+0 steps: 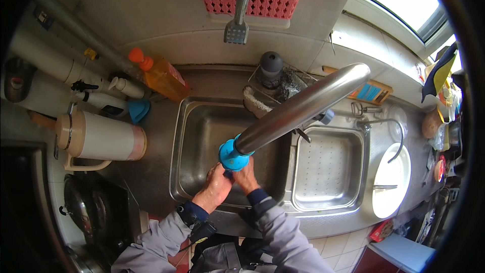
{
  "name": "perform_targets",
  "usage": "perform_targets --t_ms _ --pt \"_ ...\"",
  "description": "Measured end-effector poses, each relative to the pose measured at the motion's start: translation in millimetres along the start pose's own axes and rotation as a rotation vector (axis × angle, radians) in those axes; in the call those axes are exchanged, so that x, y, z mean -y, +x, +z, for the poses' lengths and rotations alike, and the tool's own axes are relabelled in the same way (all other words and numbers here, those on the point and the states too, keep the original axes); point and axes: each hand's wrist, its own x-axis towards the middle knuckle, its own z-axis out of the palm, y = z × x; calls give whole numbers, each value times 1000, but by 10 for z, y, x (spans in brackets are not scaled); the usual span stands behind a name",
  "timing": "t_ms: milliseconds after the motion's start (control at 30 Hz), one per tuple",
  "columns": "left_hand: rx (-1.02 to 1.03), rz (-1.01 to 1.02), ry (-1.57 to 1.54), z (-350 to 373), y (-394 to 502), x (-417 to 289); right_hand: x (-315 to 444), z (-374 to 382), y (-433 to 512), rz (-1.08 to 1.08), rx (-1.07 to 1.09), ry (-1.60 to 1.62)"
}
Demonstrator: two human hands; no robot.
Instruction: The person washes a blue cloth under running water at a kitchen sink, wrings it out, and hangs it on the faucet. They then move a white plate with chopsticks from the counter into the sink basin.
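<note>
My left hand (216,186) and my right hand (247,177) are close together over the large left basin (197,129) of a stainless steel double sink. Both are just under the blue plastic nozzle (234,153) fitted to the end of a thick metal faucet spout (303,108). The nozzle covers most of my fingers. A small dark patch shows between the hands; what it is cannot be made out. My left hand looks wet.
A wire rack with a scrub brush (257,102) and steel wool (290,90) stands behind the faucet. Left are an orange soap bottle (163,77) and a thermos jug (106,136). Right are a perforated basin (327,170), a thin curved tap (398,125) and a white basin (390,201).
</note>
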Motion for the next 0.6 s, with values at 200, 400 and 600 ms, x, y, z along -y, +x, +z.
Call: perform_targets --t_ms 200,400,600 --pt "-180 53 257 109 -100 -213 67 84 -89 -113 50 -85" --pt "-167 13 141 172 -52 -120 26 41 -33 32 68 50" --pt "-90 -63 37 45 -3 -39 -154 31 -69 25 55 -112"
